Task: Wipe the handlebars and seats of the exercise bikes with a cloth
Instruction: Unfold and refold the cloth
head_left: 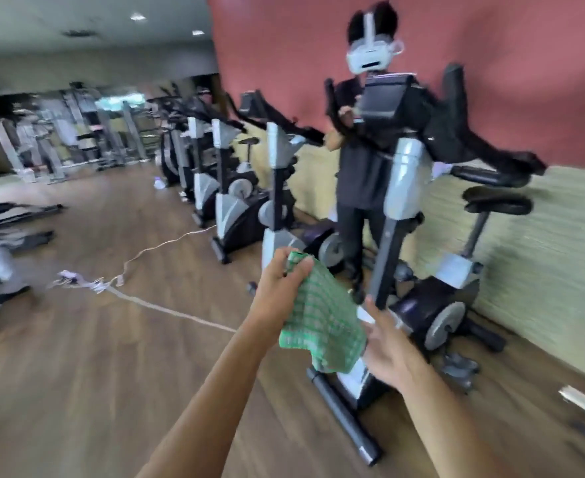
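My left hand (282,288) grips the top of a green checked cloth (322,326), which hangs down in front of me. My right hand (387,346) is just right of the cloth's lower edge, fingers spread and holding nothing. The nearest exercise bike (397,188) stands right behind both hands; its black handlebars (484,157) and black seat (497,201) are up and to the right, well above my hands. The picture is blurred by motion.
A person in black clothes with a white headset (363,160) stands behind the nearest bike. A row of more bikes (229,188) runs back along the wall. A white cable (167,305) crosses the wooden floor. Other gym machines (1,236) stand at the left.
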The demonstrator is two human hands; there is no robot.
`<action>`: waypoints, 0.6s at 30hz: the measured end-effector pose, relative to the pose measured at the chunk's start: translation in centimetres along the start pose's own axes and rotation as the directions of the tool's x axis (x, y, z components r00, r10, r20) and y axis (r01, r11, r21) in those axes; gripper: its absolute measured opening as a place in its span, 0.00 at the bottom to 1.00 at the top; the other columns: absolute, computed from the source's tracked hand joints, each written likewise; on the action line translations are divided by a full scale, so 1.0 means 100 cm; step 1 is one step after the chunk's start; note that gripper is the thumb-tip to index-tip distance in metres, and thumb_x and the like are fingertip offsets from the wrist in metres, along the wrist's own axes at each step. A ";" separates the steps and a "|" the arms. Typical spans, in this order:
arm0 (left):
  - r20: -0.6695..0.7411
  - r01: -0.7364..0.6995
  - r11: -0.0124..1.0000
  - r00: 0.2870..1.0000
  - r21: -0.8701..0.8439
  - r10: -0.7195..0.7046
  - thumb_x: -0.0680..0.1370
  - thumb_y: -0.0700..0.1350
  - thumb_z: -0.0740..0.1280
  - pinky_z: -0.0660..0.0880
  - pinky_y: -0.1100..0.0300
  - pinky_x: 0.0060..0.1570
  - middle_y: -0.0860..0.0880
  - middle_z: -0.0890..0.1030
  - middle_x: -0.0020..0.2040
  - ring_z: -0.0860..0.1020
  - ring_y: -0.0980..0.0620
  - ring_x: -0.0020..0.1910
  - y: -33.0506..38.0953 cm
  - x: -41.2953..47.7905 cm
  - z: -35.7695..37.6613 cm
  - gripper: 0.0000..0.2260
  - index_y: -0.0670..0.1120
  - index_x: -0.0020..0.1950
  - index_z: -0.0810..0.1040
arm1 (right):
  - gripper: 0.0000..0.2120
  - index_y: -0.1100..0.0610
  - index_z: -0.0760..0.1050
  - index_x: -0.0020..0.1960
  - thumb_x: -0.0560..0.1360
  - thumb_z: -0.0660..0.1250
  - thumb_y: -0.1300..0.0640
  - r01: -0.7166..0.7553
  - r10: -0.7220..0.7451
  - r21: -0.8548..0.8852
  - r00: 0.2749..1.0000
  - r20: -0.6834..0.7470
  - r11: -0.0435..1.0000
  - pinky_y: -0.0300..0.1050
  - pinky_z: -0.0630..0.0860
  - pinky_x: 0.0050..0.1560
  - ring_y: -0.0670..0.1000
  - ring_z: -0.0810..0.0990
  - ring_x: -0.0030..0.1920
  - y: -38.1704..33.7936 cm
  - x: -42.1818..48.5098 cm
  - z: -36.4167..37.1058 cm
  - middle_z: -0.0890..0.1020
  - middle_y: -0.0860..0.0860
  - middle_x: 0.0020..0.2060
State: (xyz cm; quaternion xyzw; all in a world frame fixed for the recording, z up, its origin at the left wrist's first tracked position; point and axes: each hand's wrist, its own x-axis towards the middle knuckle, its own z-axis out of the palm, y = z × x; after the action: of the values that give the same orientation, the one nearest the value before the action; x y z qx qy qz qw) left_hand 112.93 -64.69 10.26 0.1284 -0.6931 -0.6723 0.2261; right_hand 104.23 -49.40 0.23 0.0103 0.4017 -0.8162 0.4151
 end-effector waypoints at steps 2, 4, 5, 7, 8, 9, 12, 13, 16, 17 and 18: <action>0.160 0.125 0.989 0.981 -0.073 -0.112 0.80 0.44 0.68 0.77 0.47 0.43 0.42 0.76 0.39 0.77 0.45 0.38 -0.002 0.030 0.027 0.06 0.43 0.49 0.72 | 0.34 0.67 0.77 0.61 0.70 0.68 0.39 -0.101 0.104 0.109 0.994 -0.022 0.989 0.50 0.83 0.42 0.59 0.85 0.46 0.018 0.007 -0.022 0.84 0.62 0.51; 0.266 0.243 0.965 0.941 -0.101 -0.209 0.81 0.43 0.66 0.77 0.49 0.39 0.41 0.75 0.39 0.76 0.45 0.35 -0.005 0.053 0.054 0.05 0.43 0.52 0.73 | 0.35 0.66 0.79 0.58 0.66 0.73 0.38 -0.119 0.125 0.192 0.992 -0.019 0.974 0.54 0.80 0.52 0.59 0.83 0.47 0.031 0.010 -0.036 0.84 0.61 0.50; 0.302 0.296 0.947 0.920 -0.125 -0.248 0.81 0.42 0.66 0.78 0.50 0.38 0.41 0.75 0.39 0.76 0.46 0.34 -0.007 0.064 0.067 0.05 0.43 0.53 0.73 | 0.34 0.65 0.81 0.58 0.64 0.77 0.40 -0.087 0.092 0.228 0.996 -0.013 0.970 0.56 0.77 0.59 0.60 0.83 0.50 0.031 0.012 -0.041 0.83 0.61 0.52; 0.373 0.401 0.900 0.872 -0.172 -0.317 0.81 0.43 0.66 0.78 0.51 0.39 0.42 0.77 0.38 0.77 0.46 0.33 -0.012 0.088 0.090 0.04 0.42 0.51 0.74 | 0.31 0.65 0.83 0.54 0.56 0.86 0.53 0.032 -0.028 0.343 0.999 -0.016 0.939 0.57 0.78 0.58 0.60 0.84 0.47 0.015 0.019 -0.054 0.84 0.61 0.50; 0.419 0.462 0.867 0.836 -0.186 -0.356 0.80 0.43 0.67 0.78 0.51 0.40 0.43 0.78 0.38 0.78 0.46 0.35 -0.014 0.102 0.102 0.04 0.42 0.49 0.75 | 0.30 0.65 0.84 0.51 0.52 0.88 0.58 0.085 -0.081 0.423 0.996 -0.028 0.902 0.56 0.80 0.53 0.59 0.85 0.42 0.002 0.024 -0.061 0.84 0.61 0.46; 0.472 0.534 0.822 0.788 -0.201 -0.396 0.79 0.43 0.68 0.78 0.50 0.44 0.42 0.79 0.40 0.78 0.45 0.38 -0.016 0.114 0.110 0.05 0.42 0.49 0.77 | 0.29 0.66 0.83 0.50 0.51 0.88 0.60 0.121 -0.121 0.474 0.992 -0.031 0.872 0.56 0.82 0.49 0.58 0.84 0.39 -0.011 0.028 -0.069 0.84 0.60 0.43; 0.613 0.684 0.702 0.645 -0.196 -0.457 0.71 0.42 0.73 0.74 0.45 0.62 0.40 0.81 0.48 0.79 0.43 0.49 -0.021 0.147 0.144 0.13 0.37 0.53 0.81 | 0.35 0.66 0.79 0.56 0.53 0.88 0.61 0.239 -0.205 0.546 0.971 -0.124 0.803 0.55 0.84 0.42 0.57 0.83 0.37 -0.055 0.042 -0.099 0.83 0.60 0.45; 0.651 0.696 0.695 0.614 -0.180 -0.446 0.70 0.41 0.72 0.73 0.46 0.63 0.41 0.81 0.49 0.79 0.43 0.49 -0.024 0.157 0.159 0.14 0.37 0.53 0.81 | 0.37 0.66 0.77 0.60 0.55 0.87 0.60 0.253 -0.208 0.555 0.967 -0.145 0.792 0.55 0.84 0.42 0.58 0.84 0.39 -0.070 0.045 -0.107 0.83 0.61 0.47; 0.764 0.713 0.693 0.504 -0.105 -0.403 0.72 0.40 0.70 0.76 0.53 0.51 0.43 0.79 0.47 0.77 0.47 0.45 -0.029 0.180 0.214 0.15 0.38 0.57 0.79 | 0.32 0.66 0.77 0.63 0.72 0.73 0.40 0.262 -0.233 0.548 0.965 -0.124 0.794 0.56 0.79 0.56 0.59 0.84 0.45 -0.103 0.064 -0.133 0.83 0.60 0.49; 0.794 0.723 0.687 0.459 -0.073 -0.399 0.72 0.40 0.69 0.75 0.54 0.50 0.43 0.78 0.48 0.77 0.47 0.45 -0.031 0.189 0.238 0.16 0.39 0.59 0.77 | 0.34 0.65 0.79 0.61 0.75 0.66 0.34 0.274 -0.254 0.543 0.961 -0.114 0.794 0.56 0.77 0.60 0.58 0.83 0.48 -0.115 0.072 -0.144 0.82 0.59 0.49; 0.809 0.718 0.694 0.438 -0.052 -0.392 0.72 0.41 0.69 0.74 0.53 0.52 0.42 0.78 0.49 0.76 0.47 0.46 -0.031 0.195 0.254 0.17 0.39 0.61 0.76 | 0.35 0.64 0.80 0.60 0.75 0.63 0.32 0.283 -0.268 0.544 0.957 -0.108 0.790 0.57 0.77 0.60 0.58 0.83 0.51 -0.124 0.077 -0.148 0.82 0.58 0.50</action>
State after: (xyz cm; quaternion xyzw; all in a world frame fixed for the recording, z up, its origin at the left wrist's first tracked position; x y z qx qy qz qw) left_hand 83.29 -52.07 10.13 0.0189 -0.4866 -0.8209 -0.2984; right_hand 85.95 -40.61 -4.44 0.0818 0.1502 -0.9487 0.2659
